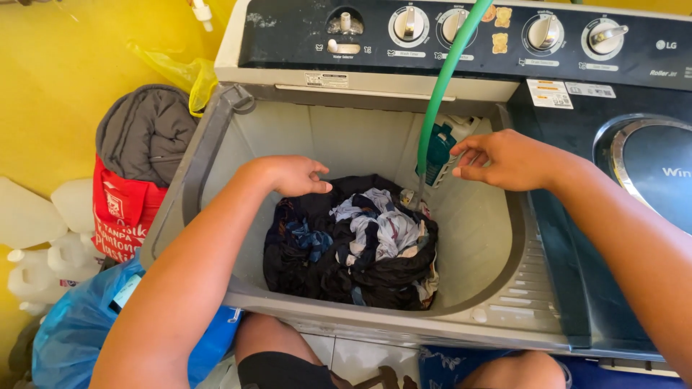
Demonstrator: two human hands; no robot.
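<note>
Left hand (294, 175) loosely curled, empty, above dark laundry (353, 241) piled in washer tub (483, 238); right hand (504, 160) perhaps pinching teal bottle (437, 155) beside green hose (441, 86); grip unclear.

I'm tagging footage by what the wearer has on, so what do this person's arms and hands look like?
Both arms are bare from the hands up to where they leave the frame: no sleeves show. The left hand and right hand wear no gloves, and no rings, watch or bracelet can be seen. The only clothing in view is dark shorts at the picture's lower edge.
</note>
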